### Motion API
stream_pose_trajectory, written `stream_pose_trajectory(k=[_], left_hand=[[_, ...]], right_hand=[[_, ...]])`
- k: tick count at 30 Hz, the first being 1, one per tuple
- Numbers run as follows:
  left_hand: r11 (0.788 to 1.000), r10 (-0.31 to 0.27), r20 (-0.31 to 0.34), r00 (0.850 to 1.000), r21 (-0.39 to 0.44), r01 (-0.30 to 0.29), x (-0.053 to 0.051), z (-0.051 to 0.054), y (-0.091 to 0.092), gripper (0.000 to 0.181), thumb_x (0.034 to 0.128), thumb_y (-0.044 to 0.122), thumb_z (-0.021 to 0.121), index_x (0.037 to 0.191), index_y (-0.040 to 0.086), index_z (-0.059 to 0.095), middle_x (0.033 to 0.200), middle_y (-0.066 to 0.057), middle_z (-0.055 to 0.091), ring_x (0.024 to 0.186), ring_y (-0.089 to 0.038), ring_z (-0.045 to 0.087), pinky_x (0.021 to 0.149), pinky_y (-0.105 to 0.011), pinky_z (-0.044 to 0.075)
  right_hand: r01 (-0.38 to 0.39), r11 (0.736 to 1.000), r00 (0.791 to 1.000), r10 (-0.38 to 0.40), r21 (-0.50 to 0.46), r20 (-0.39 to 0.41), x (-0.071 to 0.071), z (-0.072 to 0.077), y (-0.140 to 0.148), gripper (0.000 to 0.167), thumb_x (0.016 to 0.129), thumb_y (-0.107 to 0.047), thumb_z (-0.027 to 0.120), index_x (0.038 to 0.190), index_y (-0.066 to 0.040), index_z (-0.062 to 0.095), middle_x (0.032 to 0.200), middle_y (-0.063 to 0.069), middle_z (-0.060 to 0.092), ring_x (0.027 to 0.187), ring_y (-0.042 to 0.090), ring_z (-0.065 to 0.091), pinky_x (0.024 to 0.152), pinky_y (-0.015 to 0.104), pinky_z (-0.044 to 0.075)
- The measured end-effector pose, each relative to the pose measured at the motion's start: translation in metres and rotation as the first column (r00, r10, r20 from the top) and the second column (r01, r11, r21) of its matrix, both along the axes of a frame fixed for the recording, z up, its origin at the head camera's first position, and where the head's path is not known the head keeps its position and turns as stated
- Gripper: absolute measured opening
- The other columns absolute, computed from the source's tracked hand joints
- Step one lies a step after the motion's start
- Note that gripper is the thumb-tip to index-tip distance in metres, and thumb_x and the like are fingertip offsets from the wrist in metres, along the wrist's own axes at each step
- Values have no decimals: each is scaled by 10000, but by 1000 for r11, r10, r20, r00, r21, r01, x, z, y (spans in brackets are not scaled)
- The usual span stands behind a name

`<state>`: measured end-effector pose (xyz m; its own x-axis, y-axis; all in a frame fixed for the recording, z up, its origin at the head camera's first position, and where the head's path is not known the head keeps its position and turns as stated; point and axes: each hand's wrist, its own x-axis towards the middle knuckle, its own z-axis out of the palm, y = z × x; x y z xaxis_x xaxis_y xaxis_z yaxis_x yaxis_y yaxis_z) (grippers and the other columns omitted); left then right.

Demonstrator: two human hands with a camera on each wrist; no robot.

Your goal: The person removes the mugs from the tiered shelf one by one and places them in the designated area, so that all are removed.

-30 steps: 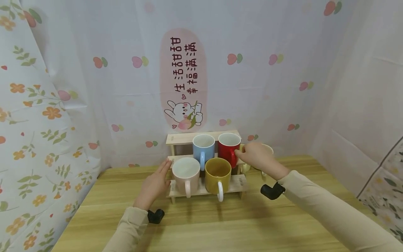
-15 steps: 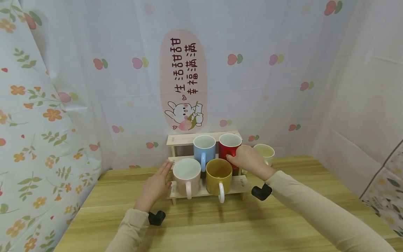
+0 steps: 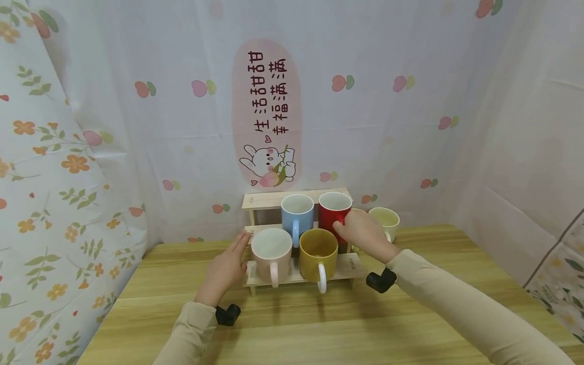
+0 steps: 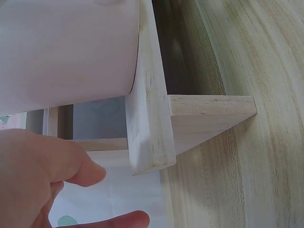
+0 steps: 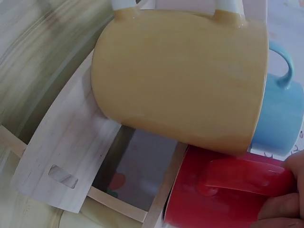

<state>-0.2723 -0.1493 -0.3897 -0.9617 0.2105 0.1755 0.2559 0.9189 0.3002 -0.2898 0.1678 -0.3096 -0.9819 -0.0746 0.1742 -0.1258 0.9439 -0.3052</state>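
My right hand (image 3: 367, 234) grips the red mug (image 3: 334, 210) by its handle side, on the right of the wooden rack's middle shelf. In the right wrist view, its fingers (image 5: 281, 209) lie against that mug near the handle (image 5: 244, 176). A light blue mug (image 3: 296, 212) stands to the left of the red one. On the lowest shelf are a pale pink mug (image 3: 271, 256) and a mustard mug (image 3: 318, 256) with a white handle. My left hand (image 3: 222, 274) rests at the rack's left end, fingers straight, with fingertips at the middle shelf.
The three-step wooden rack (image 3: 260, 202) stands on a wood-grain table (image 3: 292, 329) against a printed curtain (image 3: 182, 137). Its top shelf bears no mug. Behind my right hand a pale yellow mug (image 3: 385, 219) stands on the table, beside another pale yellow one, mostly hidden.
My right hand has shifted left over the red mug's handle, uncovering more of the pale yellow mug at right. The left hand stays in place.
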Motion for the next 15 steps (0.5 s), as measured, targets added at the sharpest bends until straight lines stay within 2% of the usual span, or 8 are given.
stream_pose_trajectory(k=[6, 15], left_hand=[[1000, 4, 3, 1000, -1, -4, 1, 2, 0, 744, 854, 42, 615, 1515, 157, 294, 1585, -16, 245, 423, -148, 373, 410, -275, 313], [1000, -7, -6, 1000, 10, 7, 1, 1, -1, 736, 852, 25, 599, 1513, 146, 298, 1583, -28, 249, 420, -151, 362, 414, -273, 304]], right_hand=[[-3, 1000, 997, 4, 18, -83, 1, 1, 3, 393, 889, -253, 485, 524, -106, 478, 479, 15, 472, 453, 170, 429, 407, 241, 253], [-24, 1000, 995, 23, -7, -93, 2, 2, 12, 425, 913, -256, 424, 510, -122, 420, 472, -2, 421, 445, 149, 386, 428, 236, 245]])
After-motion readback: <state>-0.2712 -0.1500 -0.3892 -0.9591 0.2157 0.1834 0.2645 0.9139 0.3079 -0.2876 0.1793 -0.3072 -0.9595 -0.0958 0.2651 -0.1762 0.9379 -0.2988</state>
